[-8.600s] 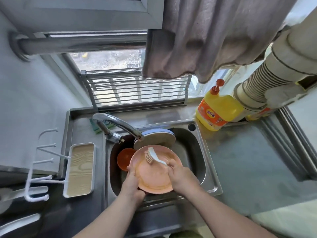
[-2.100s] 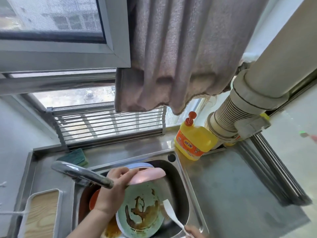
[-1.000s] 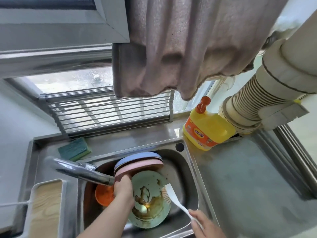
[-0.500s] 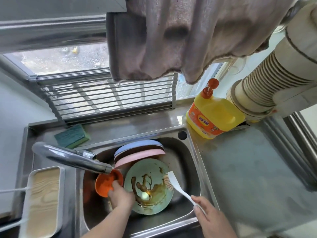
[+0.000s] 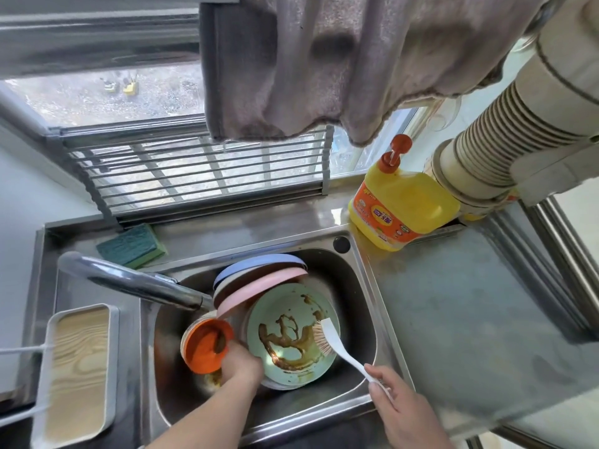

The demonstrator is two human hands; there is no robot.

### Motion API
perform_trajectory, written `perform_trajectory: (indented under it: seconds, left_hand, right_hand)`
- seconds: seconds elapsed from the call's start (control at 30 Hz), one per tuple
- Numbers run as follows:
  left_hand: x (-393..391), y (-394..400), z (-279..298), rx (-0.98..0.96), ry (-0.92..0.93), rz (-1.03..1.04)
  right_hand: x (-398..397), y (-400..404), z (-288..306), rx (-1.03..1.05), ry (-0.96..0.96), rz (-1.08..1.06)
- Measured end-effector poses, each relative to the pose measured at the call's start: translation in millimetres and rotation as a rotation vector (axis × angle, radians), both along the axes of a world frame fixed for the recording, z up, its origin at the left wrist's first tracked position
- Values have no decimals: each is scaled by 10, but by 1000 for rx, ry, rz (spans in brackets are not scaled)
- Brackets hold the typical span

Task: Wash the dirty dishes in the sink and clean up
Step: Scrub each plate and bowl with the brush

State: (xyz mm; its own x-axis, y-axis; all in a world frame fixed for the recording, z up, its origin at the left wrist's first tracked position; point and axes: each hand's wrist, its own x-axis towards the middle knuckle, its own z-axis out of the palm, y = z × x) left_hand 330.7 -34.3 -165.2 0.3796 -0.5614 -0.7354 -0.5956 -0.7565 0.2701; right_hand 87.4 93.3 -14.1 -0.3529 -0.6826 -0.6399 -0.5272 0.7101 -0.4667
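Head view: steel sink [image 5: 385, 306] at frame centre. Green plate [image 5: 290, 335] smeared with brown sauce lies in it, lower centre. Left hand [image 5: 241, 364] grips the plate's left edge, fingers curled. Right hand [image 5: 400, 408], lower right, clenches the white brush [image 5: 337, 343] handle; bristles touch the plate's right side. Pink and blue plates [image 5: 259, 277] stacked behind, orange bowl [image 5: 205, 346] just left. Detergent bottle [image 5: 400, 209] upper right, on the counter.
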Motion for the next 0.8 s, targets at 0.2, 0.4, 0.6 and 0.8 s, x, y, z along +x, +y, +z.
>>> perform_trajectory:
  seconds: [0.2, 0.4, 0.6, 0.8]
  left_hand:
    - [-35, -42, 133, 14, 127, 90]
    - [11, -117, 288, 84, 372, 160]
    - [-168, -161, 696, -55, 570, -58]
    - [-258, 34, 1275, -399, 369, -993]
  right_hand:
    - [-18, 22, -7, -9, -14, -16]
    - [-69, 100, -4, -28, -43, -26]
    - [-122, 127, 115, -70, -31, -37]
    - [-140, 222, 253, -7, -13, -32]
